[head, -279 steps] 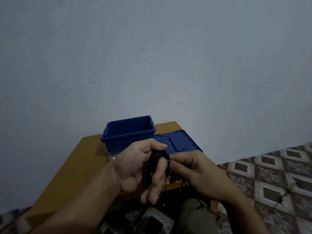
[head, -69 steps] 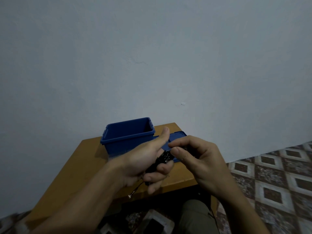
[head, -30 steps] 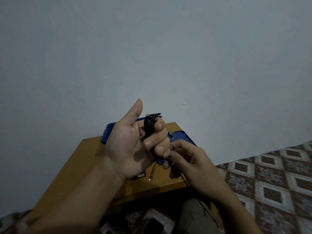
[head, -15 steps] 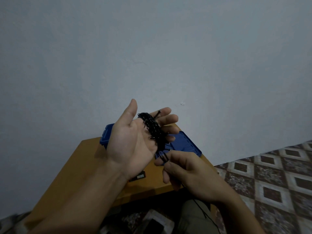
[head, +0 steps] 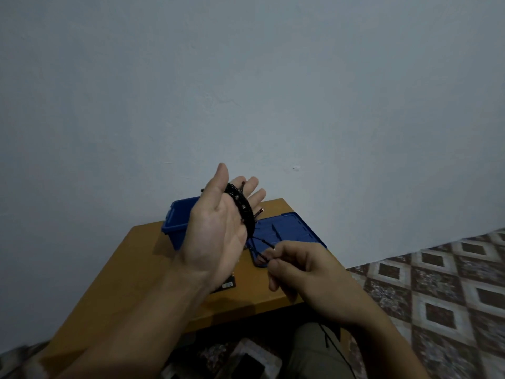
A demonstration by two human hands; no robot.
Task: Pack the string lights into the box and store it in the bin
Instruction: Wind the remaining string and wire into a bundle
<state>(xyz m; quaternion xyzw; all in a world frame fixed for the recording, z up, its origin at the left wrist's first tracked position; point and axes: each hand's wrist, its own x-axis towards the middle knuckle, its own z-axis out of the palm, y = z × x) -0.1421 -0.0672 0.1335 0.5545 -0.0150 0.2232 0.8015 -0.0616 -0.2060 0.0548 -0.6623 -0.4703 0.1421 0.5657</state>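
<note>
Head view, looking forward and down. Pale blue-grey wall [head: 273, 91] fills the upper frame. Patterned brown-and-white tile floor [head: 442, 283] at lower right. Wooden desk [head: 131, 269] stands against the wall, one corner toward the person. Blue bin [head: 177, 220] sits at the back of the desk, mostly hidden behind the raised left hand. Blue lid [head: 295, 228] lies flat on the desk just right of the bin. Olive trouser leg [head: 308, 351] shows at the bottom edge.

Left hand [head: 216, 236] is raised over the desk, palm up, thumb and fingers straight and spread. Right hand [head: 308, 272] is lower and to the right, over the near edge of the lid, fingers curled.

String lights [head: 243, 207], a black wire with small bulbs, are wound in a tight coil across the left hand at the base of the fingers; a few bulb ends stick out. A loose strand leaves the coil and runs to the right hand, pinched there between thumb and forefinger. More thin black wire trails down across the trouser leg.

Dark flat item [head: 228, 285] with a pale label lies on the desk, partly under the left wrist; cannot tell what it is.
</note>
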